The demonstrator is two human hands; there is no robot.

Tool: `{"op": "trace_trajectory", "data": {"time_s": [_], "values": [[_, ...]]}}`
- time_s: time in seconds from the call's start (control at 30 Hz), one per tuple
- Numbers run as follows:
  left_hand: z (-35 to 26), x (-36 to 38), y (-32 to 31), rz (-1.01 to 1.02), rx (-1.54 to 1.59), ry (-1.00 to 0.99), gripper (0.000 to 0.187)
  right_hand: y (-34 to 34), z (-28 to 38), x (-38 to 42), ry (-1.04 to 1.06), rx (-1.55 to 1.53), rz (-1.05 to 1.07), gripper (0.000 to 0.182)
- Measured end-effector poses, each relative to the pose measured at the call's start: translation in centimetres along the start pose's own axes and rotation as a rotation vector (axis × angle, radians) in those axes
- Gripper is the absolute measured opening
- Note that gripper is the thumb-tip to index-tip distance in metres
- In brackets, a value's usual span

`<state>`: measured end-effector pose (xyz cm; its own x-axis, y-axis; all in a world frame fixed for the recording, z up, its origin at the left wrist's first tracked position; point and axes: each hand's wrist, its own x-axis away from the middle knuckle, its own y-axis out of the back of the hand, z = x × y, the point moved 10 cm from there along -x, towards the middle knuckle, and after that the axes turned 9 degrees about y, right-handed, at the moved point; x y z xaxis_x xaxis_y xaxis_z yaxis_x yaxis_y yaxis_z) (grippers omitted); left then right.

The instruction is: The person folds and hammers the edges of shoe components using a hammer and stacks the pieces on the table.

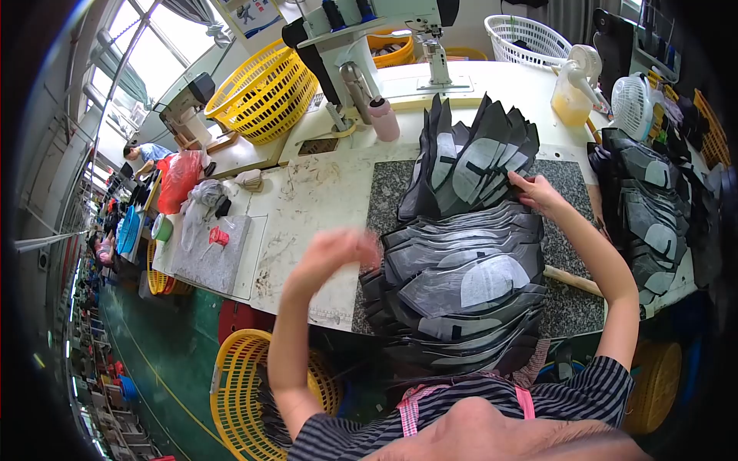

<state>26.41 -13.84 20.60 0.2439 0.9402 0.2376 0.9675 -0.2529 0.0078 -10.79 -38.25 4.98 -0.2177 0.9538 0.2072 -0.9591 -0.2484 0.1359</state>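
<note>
A thick overlapping stack of dark shoe upper pieces (434, 288) runs toward my body over a speckled stone slab (567, 180). White patches show on several of them. Behind it, another bunch of shoe upper pieces (461, 173) stands fanned out, points up. My right hand (540, 194) is at the right edge of this bunch, thumb and fingers closed on the margin of the pieces. Motion smears my left hand (344, 250), which hovers left of the stack, apart from it; its fingers cannot be made out.
A sewing machine (437, 65) stands behind the slab, with a pink bottle (383, 119) to its left. More dark pieces (652, 207) lie at right, near a wooden stick (573, 280). Yellow baskets stand behind (265, 92) and below the table (231, 376). A person (146, 154) sits far left.
</note>
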Motion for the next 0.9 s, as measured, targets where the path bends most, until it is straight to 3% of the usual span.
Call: {"op": "trace_trajectory", "data": {"time_s": [0.03, 0.07, 0.1, 0.13, 0.2, 0.23, 0.27, 0.3, 0.37, 0.4, 0.47, 0.5, 0.53, 0.63, 0.73, 0.8, 0.83, 0.87, 0.9], "values": [[-0.4, -4.1, 1.5, -0.226, -0.048, 0.08, 0.048, -0.4, 0.2, -0.4, 0.007, -0.001, 0.002, 0.07], [1.7, -8.5, 3.3, -0.288, -0.17, 0.122, 0.074, -0.5, 0.0, -0.9, -0.038, -0.029, -0.02, 0.074], [4.0, -12.9, 3.8, -0.292, -0.34, 0.278, 0.087, -0.7, -0.1, -1.5, -0.08, -0.057, -0.041, 0.078], [6.1, -16.4, 3.7, -0.304, -0.306, 0.351, 0.112, -2.3, -0.5, -3.1, -0.089, -0.175, 0.103, 0.087], [8.4, -21.6, 2.8, -0.311, -0.336, 0.516, 0.131, -4.5, 1.3, -3.0, -0.117, -0.187, 0.071, 0.086], [10.1, -25.3, 3.6, -0.332, -0.495, 0.447, 0.142, -5.3, 1.8, -3.3, -0.109, -0.204, 0.059, 0.087], [9.4, -26.7, 3.5, -0.433, -0.826, 0.393, 0.138, -5.9, 1.8, -4.1, -0.096, -0.257, 0.036, 0.093], [8.7, -27.5, 3.9, -0.494, -0.827, 0.306, 0.11, -6.5, 1.4, -5.1, -0.095, -0.254, 0.047, 0.093], [9.2, -28.6, 4.1, -0.279, -0.411, 0.281, 0.092, -5.2, 0.3, -7.3, -0.196, -0.125, -0.154, 0.096], [9.0, -28.4, 4.6, -0.299, -0.401, 0.285, 0.092, -6.0, 0.2, -8.3, -0.176, -0.15, -0.159, 0.095], [6.4, -27.5, 5.4, -0.322, -0.286, 0.075, 0.069, -8.4, 0.8, -9.5, -0.161, -0.165, -0.081, 0.09], [6.7, -27.4, 6.7, -0.312, -0.314, 0.123, 0.06, -9.9, 0.8, -9.9, -0.159, -0.188, -0.033, 0.086], [6.5, -26.9, 8.5, -0.311, -0.299, 0.125, 0.061, -12.0, 0.5, -11.1, -0.179, -0.237, 0.05, 0.076], [4.0, -23.1, 13.5, -0.316, -0.343, 0.176, 0.067, -18.7, 1.2, -12.0, -0.191, -0.368, 0.127, 0.066], [2.5, -17.7, 18.0, -0.24, -0.391, 0.185, 0.073, -27.2, 2.1, -11.7, -0.231, -0.446, 0.342, 0.059], [1.6, -12.5, 20.6, -0.262, -0.387, 0.208, 0.078, -32.8, 5.9, -6.5, -0.235, -0.537, 0.409, 0.056], [2.2, -10.3, 22.7, -0.285, -0.42, 0.254, 0.08, -35.1, 6.8, -4.2, -0.251, -0.478, 0.477, 0.047], [3.1, -8.1, 24.5, -0.31, -0.414, 0.279, 0.077, -38.7, 4.9, -4.4, -0.287, -0.338, 0.725, 0.055], [4.4, -5.7, 26.7, -0.372, -0.473, 0.359, 0.072, -41.2, 3.4, -3.4, -0.337, -0.206, 0.829, 0.058]]}}
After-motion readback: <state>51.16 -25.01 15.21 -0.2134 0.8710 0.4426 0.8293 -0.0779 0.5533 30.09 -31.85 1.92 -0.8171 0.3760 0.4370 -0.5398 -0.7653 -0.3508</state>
